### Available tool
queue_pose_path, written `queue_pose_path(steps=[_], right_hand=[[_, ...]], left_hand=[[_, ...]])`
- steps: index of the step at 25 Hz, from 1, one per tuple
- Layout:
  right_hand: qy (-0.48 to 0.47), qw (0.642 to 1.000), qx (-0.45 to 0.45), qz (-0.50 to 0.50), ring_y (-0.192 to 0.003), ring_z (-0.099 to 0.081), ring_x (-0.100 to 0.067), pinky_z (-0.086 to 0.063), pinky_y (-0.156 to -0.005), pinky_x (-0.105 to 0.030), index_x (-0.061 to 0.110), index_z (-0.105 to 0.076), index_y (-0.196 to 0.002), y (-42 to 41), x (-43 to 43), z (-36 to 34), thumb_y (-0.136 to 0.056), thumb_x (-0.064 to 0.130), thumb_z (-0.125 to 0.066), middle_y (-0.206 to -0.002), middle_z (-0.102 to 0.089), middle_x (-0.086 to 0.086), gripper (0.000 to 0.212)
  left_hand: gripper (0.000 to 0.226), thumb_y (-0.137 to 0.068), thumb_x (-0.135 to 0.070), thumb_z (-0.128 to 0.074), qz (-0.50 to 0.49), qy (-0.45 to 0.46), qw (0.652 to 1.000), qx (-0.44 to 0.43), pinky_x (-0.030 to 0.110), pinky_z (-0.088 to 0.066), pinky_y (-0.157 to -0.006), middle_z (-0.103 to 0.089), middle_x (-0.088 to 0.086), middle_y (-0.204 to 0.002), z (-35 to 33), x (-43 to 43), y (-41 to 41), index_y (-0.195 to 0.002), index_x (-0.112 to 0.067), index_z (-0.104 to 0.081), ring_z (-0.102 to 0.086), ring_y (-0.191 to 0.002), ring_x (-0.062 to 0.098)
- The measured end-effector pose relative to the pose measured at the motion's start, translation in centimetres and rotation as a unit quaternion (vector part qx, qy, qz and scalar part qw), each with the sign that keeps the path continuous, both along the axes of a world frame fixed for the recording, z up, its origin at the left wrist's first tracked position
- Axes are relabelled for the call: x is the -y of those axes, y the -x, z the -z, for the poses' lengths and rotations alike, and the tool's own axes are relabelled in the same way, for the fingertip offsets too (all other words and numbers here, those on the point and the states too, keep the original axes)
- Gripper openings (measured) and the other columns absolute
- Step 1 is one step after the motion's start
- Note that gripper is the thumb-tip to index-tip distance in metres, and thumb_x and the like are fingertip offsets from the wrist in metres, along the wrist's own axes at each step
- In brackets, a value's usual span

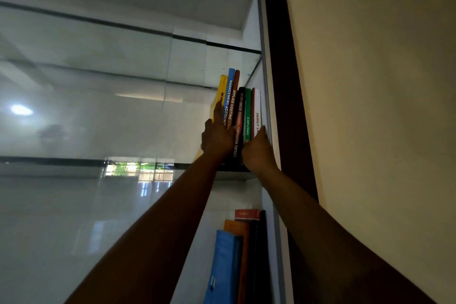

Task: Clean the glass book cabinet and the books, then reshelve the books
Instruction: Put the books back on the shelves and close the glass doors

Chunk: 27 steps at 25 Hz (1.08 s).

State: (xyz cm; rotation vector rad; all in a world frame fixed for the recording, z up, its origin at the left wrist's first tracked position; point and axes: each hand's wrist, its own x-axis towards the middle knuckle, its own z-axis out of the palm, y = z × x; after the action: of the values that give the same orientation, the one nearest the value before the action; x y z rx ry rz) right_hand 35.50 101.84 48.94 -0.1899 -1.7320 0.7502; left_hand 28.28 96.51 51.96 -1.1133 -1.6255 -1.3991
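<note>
Wall point(382, 81): beige, right of both hands, beyond the dark frame point(283, 81).
Glass cabinet point(98, 81): reflective pane, left of the hands.
Lower books point(237, 254): beneath the forearms.
Upper books point(240, 111): upright row, between and under both hands.
Left hand point(217, 138): fingers straight, flat against yellow spine point(222, 89).
Right hand point(259, 153): curled at white book point(257, 106); clamped or merely touching, cannot tell.

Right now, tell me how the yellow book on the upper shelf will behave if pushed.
The yellow book ends the row, no book visible left of it, so it may tip that way without the left hand against it. Its thin, straight spine suggests stiff and fairly light.
</note>
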Motion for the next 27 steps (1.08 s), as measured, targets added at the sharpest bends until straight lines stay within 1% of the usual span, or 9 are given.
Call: queue_pose_path(steps=[3,6,10,14,16,18,20,23,27], right_hand=[[-0.01,0.998,-0.018,0.067,-0.132,-0.035,-0.028,-0.038,-0.105,-0.04,0.007,-0.008,-0.148,1.4,0.3,-0.2,-0.095,0.009,-0.046,-0.146,-0.029,-0.015,0.065],[-0.007,0.992,-0.03,0.123,-0.118,-0.048,-0.028,-0.047,-0.087,-0.036,0.008,-0.031,-0.138,2.4,-0.1,-0.2,-0.1,0.022,-0.039,-0.133,-0.044,-0.015,0.042],[0.065,0.997,-0.019,-0.024,-0.121,-0.048,-0.029,-0.045,-0.087,-0.031,0.005,-0.032,-0.138,2.1,-1.0,-1.6,-0.092,0.015,-0.056,-0.135,-0.046,-0.016,0.053],[0.076,0.994,-0.052,-0.051,-0.12,-0.05,-0.028,-0.046,-0.09,-0.035,0.007,-0.029,-0.139,2.6,-1.3,-2.4,-0.082,0.014,-0.068,-0.132,-0.048,-0.013,0.069],[0.106,0.993,-0.048,-0.027,-0.12,-0.049,-0.031,-0.047,-0.095,-0.041,0.006,-0.027,-0.137,2.7,-1.0,-3.4,-0.08,0.012,-0.07,-0.132,-0.046,-0.016,0.072],[0.118,0.992,-0.033,0.018,-0.12,-0.048,-0.033,-0.046,-0.097,-0.042,0.004,-0.026,-0.135,2.4,-0.4,-4.1,-0.083,0.014,-0.068,-0.133,-0.044,-0.018,0.068],[0.094,0.993,-0.02,0.065,-0.119,-0.049,-0.033,-0.045,-0.093,-0.039,0.002,-0.028,-0.134,2.3,0.0,-3.9,-0.087,0.019,-0.063,-0.132,-0.045,-0.019,0.061],[0.046,0.991,-0.02,0.122,-0.116,-0.051,-0.033,-0.044,-0.093,-0.04,0.003,-0.033,-0.133,2.2,0.6,-3.5,-0.092,0.025,-0.054,-0.13,-0.047,-0.018,0.051],[-0.008,0.985,0.007,0.174,-0.117,-0.05,-0.032,-0.043,-0.094,-0.04,0.005,-0.029,-0.134,1.1,1.6,-4.0,-0.086,0.033,-0.063,-0.129,-0.048,-0.017,0.065]], left_hand=[[0.071,-0.094,-0.026,-0.053,0.033,-0.033,0.999,0.008,0.046,-0.039,-0.099,-0.048,0.017,-0.132,-0.1,0.4,0.0,-0.15,-0.022,-0.009,-0.05,-0.119,0.033],[0.069,-0.094,-0.026,-0.053,0.063,-0.049,0.997,0.018,0.049,-0.04,-0.101,-0.049,0.015,-0.132,-0.2,0.4,0.0,-0.149,-0.021,-0.012,-0.051,-0.119,0.032],[0.068,-0.096,-0.026,-0.049,0.061,-0.062,0.995,0.055,0.049,-0.038,-0.103,-0.045,0.015,-0.134,-0.4,0.3,-0.1,-0.149,-0.022,-0.007,-0.048,-0.122,0.031],[0.07,-0.097,-0.026,-0.047,0.063,-0.065,0.991,0.094,0.046,-0.034,-0.104,-0.042,0.014,-0.137,-0.4,0.3,-0.6,-0.15,-0.019,-0.001,-0.045,-0.125,0.03],[0.071,-0.097,-0.025,-0.048,0.067,-0.073,0.99,0.102,0.045,-0.034,-0.104,-0.041,0.013,-0.138,-0.3,0.4,-0.8,-0.15,-0.017,-0.002,-0.044,-0.126,0.029],[0.071,-0.096,-0.025,-0.049,0.076,-0.084,0.987,0.116,0.045,-0.033,-0.105,-0.04,0.013,-0.139,-0.3,0.5,-1.2,-0.149,-0.015,-0.003,-0.043,-0.127,0.029],[0.069,-0.096,-0.025,-0.049,0.088,-0.089,0.984,0.125,0.048,-0.032,-0.108,-0.038,0.011,-0.141,0.2,0.4,-1.4,-0.149,-0.014,-0.006,-0.041,-0.128,0.029],[0.056,-0.095,-0.028,-0.049,0.096,-0.111,0.979,0.14,0.051,-0.035,-0.105,-0.042,0.01,-0.136,0.4,0.4,-1.6,-0.143,-0.014,-0.022,-0.044,-0.123,0.029],[0.051,-0.094,-0.03,-0.049,0.11,-0.125,0.972,0.163,0.053,-0.034,-0.105,-0.044,0.009,-0.135,0.1,0.6,-1.2,-0.139,-0.015,-0.029,-0.045,-0.121,0.03]])
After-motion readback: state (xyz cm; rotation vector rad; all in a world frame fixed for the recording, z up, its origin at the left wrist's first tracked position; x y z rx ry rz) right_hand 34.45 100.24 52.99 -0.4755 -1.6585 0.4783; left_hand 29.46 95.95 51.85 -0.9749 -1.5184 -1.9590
